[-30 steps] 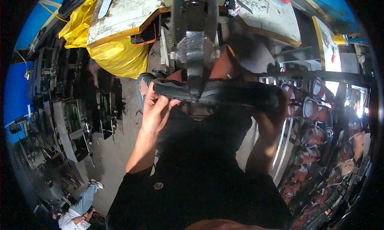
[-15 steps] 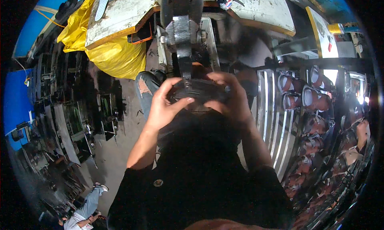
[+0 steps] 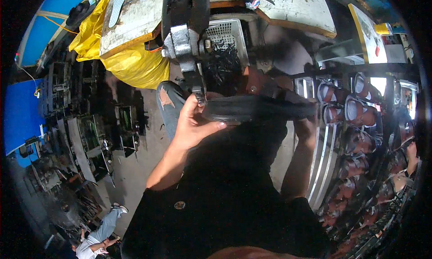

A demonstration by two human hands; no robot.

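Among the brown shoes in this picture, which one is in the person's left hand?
The black-soled shoe at the centre: the left hand grips one end of it. The other brown shoes are in rows at the right.

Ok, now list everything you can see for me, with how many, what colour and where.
Shoe: one, black sole, brown upper, between the hands
Machine arm: one, black and silver, top centre
Crate: one, pale, behind the machine arm
Scraps: many, black, inside the crate
Worktops: two, stained white, either side of the machine arm
Sack: one, yellow, upper left
Racked shoes: many, brown, right side
Metal frames: several, dark, left side
Co-worker: one, pale top, lower left
Left hand: one, bare, gripping the shoe's left end
Right hand: one, bare, shadowed, at its right end, fingers unclear
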